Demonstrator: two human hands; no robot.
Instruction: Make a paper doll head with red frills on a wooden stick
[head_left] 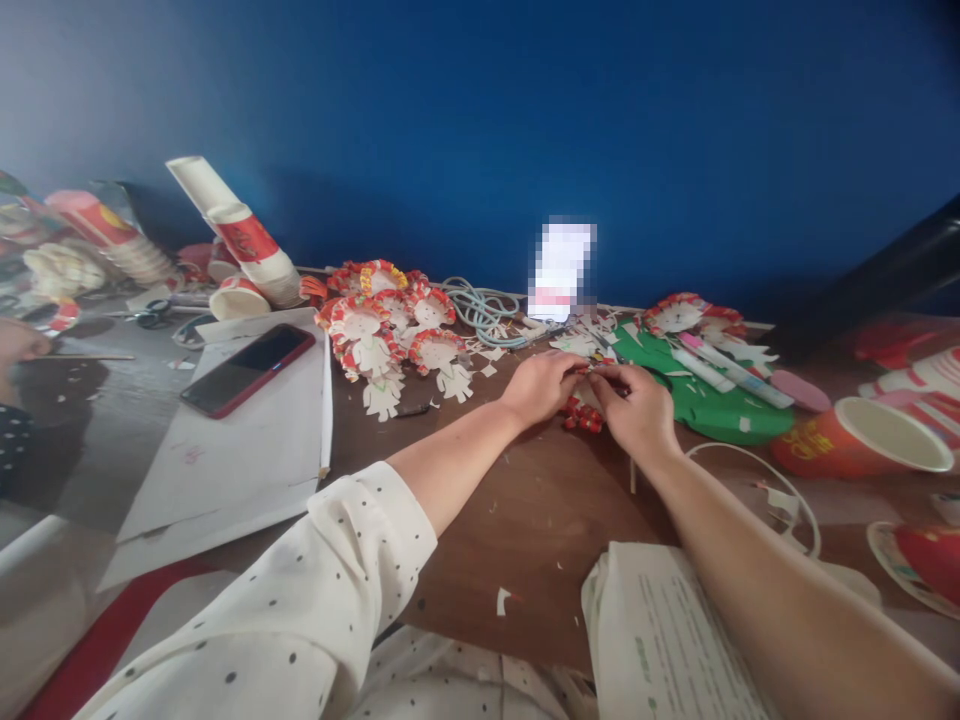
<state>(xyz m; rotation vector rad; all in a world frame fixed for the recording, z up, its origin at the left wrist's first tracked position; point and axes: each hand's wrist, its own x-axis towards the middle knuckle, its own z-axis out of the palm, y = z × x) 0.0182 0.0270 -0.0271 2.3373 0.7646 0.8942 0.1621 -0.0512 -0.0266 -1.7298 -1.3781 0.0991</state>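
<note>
My left hand and my right hand meet over the brown table, fingers pinched close together. Between and just below them shows a small red-and-white paper craft piece with curled edges; the fingers cover much of it. To the left of my hands lie several paper figures, white cut-out bodies with red curled fringes round their heads. Close to my right hand a sheet of green paper carries paper scraps and white pens.
A dark phone rests on white card sheets at left. Stacked paper cups lean near the blue wall, beside a coiled cable. A lit screen stands behind my hands. An orange paper cup lies right. Another person's hand is far left.
</note>
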